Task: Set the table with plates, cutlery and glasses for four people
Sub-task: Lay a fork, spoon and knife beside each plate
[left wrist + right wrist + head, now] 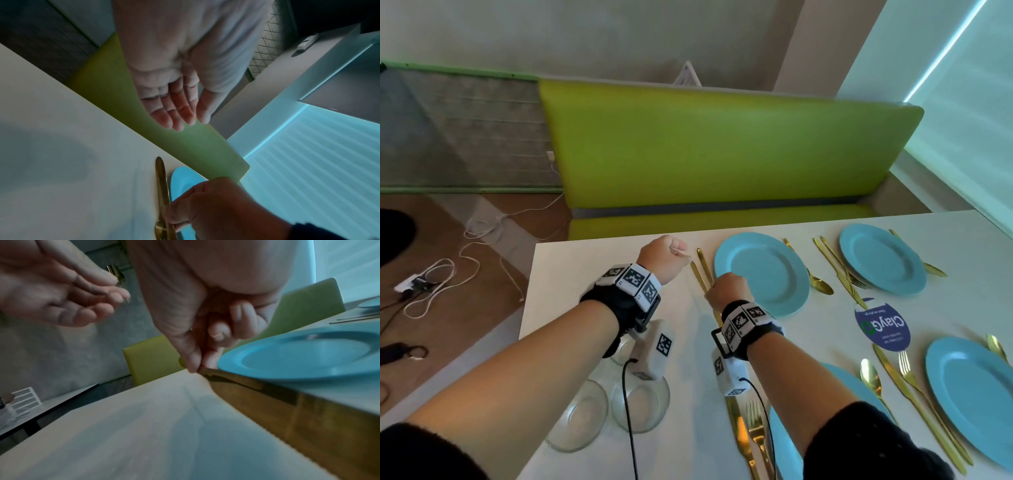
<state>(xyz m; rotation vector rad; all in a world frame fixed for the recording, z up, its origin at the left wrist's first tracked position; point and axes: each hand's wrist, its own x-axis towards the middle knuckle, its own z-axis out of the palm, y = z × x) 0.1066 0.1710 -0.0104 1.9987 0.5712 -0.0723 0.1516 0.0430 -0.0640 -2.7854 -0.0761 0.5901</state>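
Right hand [726, 289] pinches slim gold knife [703, 270]; left hand [661, 255] loosely spread.

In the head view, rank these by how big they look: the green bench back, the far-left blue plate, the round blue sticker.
1. green bench back
2. far-left blue plate
3. round blue sticker

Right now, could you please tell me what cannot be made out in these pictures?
- Head view: the right hand covers the gold cutlery it pinches; knife or fork unclear.
- Right wrist view: a gold glint at the left hand's fingertips is too blurred to identify.
- Head view: the left wrist camera hides part of the glasses, so their count is unsure.
- Head view: the right forearm and the bottom edge cut off the near plate.
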